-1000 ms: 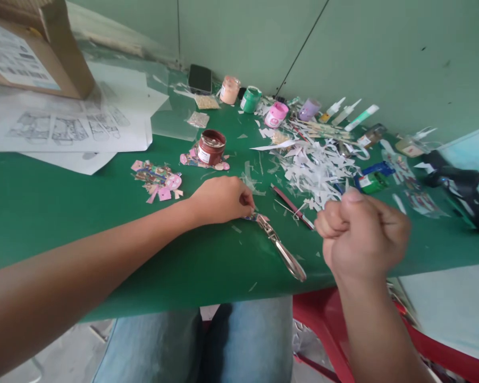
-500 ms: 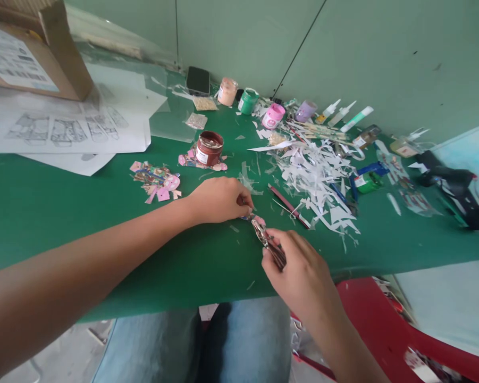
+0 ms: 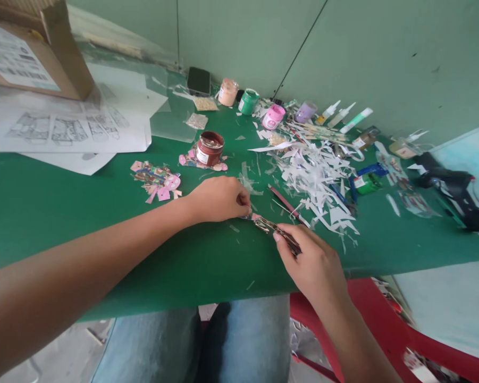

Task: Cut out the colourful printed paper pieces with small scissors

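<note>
Hand tool (image 3: 270, 225): shiny silver metal, plier-like, slim, with two long handles. Handles partly covered by the right hand (image 3: 313, 256); head points leftward and slightly up in view, at the edge of the small piece. Whether its jaws grip the piece: too small to tell. Small piece (image 3: 256, 216): flat, pink and blue, one end at the fingertips of the left hand (image 3: 223, 199), other end exposed.

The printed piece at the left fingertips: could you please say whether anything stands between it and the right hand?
Only the metal tool in the right hand, its head at the pink end of the printed piece; nothing else visible intervenes.
</note>
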Demonstrator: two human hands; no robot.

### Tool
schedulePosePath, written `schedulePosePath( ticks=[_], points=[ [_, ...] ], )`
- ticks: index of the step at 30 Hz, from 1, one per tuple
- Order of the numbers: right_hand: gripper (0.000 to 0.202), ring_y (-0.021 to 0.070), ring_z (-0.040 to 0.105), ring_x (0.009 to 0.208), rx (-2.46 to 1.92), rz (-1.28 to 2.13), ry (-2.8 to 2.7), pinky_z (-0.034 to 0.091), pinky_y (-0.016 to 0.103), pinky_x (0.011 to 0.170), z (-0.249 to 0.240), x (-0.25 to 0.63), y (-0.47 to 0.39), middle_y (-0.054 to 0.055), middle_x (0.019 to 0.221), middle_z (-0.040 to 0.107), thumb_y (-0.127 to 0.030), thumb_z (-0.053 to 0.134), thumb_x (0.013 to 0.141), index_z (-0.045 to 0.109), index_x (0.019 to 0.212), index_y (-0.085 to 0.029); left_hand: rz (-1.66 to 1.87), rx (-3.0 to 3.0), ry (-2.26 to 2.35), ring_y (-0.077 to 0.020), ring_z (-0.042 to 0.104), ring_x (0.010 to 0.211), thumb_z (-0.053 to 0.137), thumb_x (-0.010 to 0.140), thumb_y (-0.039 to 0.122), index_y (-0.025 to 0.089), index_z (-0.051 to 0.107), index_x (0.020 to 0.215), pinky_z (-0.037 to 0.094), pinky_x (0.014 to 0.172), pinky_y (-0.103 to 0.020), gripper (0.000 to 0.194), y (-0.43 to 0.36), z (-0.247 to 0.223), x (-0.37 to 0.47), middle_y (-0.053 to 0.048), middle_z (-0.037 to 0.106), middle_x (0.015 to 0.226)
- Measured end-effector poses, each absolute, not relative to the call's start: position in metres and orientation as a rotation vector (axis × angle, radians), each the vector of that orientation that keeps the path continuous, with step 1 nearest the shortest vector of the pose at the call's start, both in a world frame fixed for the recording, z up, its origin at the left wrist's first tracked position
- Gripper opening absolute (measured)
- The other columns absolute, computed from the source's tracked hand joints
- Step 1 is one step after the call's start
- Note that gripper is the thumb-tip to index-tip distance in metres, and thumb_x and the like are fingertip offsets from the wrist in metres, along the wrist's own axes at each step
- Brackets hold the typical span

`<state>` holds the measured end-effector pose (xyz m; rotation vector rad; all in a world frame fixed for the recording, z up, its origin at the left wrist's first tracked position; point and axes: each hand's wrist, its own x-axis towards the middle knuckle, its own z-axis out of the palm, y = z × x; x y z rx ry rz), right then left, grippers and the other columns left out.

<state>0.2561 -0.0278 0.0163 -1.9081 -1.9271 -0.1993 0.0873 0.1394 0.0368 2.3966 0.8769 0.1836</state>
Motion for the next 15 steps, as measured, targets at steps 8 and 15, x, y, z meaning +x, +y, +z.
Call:
schedulePosePath(
  ticks=[8,15],
  points=[
    [0.018,0.0171,0.066,0.071,-1.898,-0.357,-1.949,0.045,0.027,0.059,0.014,0.247,-0.029,0.005,0.082,0.070,-0.028,0.049,0.097,0.064,0.099,-0.019,0.190,2.325,0.878,-0.0153,0.063,0.066,0.063,0.072,0.030,0.022,0.076,0.074,0.041,0.057,-0.024,0.016,0.139,0.039,0.087,0.000,0.074,0.075],
    [0.014,0.0154,0.063,0.069,-1.877,-0.437,-2.014,0.044,0.026,0.060,0.015,0.244,-0.033,0.003,0.079,0.068,-0.025,0.052,0.096,0.064,0.099,-0.018,0.201,2.312,0.888,-0.0151,0.063,0.065,0.063,0.071,0.028,0.021,0.075,0.071,0.041,0.057,-0.025,0.014,0.138,0.040,0.086,0.000,0.074,0.074]
  ],
)
